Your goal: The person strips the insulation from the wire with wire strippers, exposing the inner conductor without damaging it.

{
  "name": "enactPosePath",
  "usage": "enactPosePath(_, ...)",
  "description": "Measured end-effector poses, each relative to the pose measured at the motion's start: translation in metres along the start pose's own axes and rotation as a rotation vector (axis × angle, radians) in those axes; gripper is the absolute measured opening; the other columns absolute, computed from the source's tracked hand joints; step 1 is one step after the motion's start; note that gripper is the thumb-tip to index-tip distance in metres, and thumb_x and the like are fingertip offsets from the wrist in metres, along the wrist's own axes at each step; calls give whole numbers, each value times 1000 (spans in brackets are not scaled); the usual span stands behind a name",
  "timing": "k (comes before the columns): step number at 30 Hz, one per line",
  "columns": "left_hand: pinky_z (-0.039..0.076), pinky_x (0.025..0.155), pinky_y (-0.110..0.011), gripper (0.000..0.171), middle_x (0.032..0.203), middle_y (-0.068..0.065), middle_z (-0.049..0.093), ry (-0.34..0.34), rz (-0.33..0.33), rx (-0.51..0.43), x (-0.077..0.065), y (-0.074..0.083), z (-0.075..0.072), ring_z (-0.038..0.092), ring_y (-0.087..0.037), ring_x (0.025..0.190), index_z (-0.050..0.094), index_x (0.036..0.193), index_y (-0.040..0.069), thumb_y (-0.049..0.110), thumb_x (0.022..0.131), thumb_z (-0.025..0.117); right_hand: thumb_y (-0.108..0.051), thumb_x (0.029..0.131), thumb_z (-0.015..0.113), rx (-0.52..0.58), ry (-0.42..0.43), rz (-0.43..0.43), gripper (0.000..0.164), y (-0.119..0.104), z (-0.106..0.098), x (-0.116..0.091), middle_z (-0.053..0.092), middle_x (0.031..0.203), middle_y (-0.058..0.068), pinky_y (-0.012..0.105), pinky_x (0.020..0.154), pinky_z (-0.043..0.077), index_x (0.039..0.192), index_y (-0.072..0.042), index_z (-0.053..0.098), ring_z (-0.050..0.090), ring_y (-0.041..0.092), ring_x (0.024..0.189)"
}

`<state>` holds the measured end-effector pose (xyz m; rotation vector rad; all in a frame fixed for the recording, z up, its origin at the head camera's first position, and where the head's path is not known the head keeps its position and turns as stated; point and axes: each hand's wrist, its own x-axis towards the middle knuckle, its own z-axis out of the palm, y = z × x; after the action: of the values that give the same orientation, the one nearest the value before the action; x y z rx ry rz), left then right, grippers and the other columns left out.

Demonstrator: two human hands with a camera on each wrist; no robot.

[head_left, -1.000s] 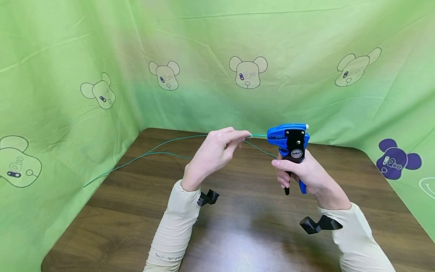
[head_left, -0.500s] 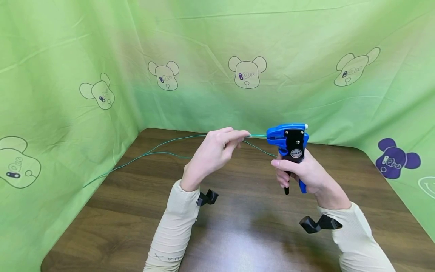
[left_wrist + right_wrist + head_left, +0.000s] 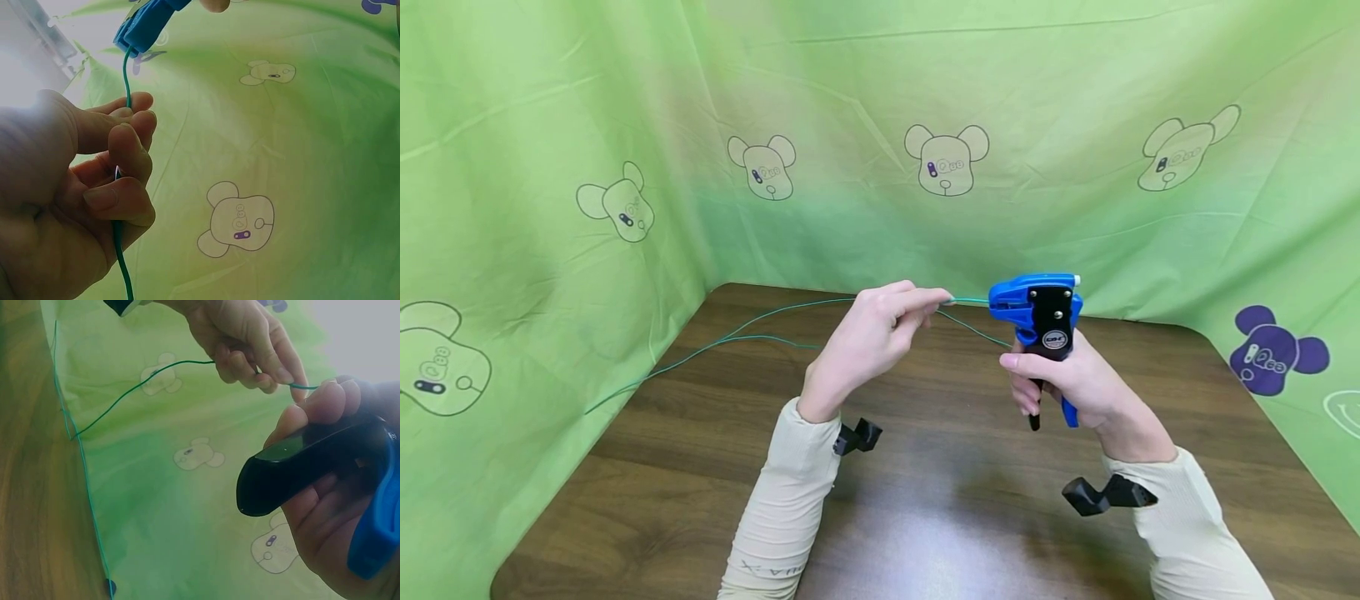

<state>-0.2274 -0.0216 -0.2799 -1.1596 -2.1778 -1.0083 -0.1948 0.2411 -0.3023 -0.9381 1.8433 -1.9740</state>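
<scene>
The fingers (image 3: 131, 147) of the left hand (image 3: 868, 329) are closed in a pinch on a thin green wire (image 3: 724, 340), thumb and fingertips meeting around it, with the other fingers curled loosely alongside where the wire passes the palm. From that pinch a short, nearly straight length runs to a blue-and-black wire stripper (image 3: 1048, 312), and in the left wrist view it goes into the blue nose of the tool; how far in, I cannot tell. The right hand (image 3: 1090, 387) grips the stripper, its fingers wrapped round the black handle (image 3: 281, 469) and its thumb lying across the front, while the blue lever (image 3: 378, 519) lies by the palm. The stripper is held upright, nose pointing to the left hand, with a round label and silver screws on its black side plate and a white tip at the upper rear.

The rest of the wire spreads behind the left hand: two lengths draw together toward the left edge of the brown wood-grain tabletop (image 3: 647, 492), and another stretch slants down toward the right hand. Both forearms wear cream sleeves (image 3: 782, 500), each with a black mount (image 3: 859, 436) near the cuff. Green cloth (image 3: 850, 75) printed with bear heads surrounds the tabletop.
</scene>
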Motion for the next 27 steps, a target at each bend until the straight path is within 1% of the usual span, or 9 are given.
enactPosePath(10,43,66,-17,23,81,1,64,3,9,-8,0,1,-1,53,-6,70,73,112,9,4,98,56,9,96,44,-44,0,-8,26,-3,-1,-1,46,54,7,44,42,44,74,-4,49,50,26,43)
enactPosePath(17,44,67,-17,22,81,2,63,5,12,-9,-1,1,-1,53,-6,70,73,111,9,4,98,57,9,96,46,-83,15,15,25,-4,-1,-2,46,54,7,44,42,45,75,-5,49,50,26,43)
enactPosePath(27,44,67,-17,22,82,0,64,5,13,-20,-1,-1,-1,54,-7,71,73,111,9,3,97,57,10,95,45,-80,-4,-14,25,-4,-2,-2,48,54,8,44,44,45,75,-4,49,51,26,42)
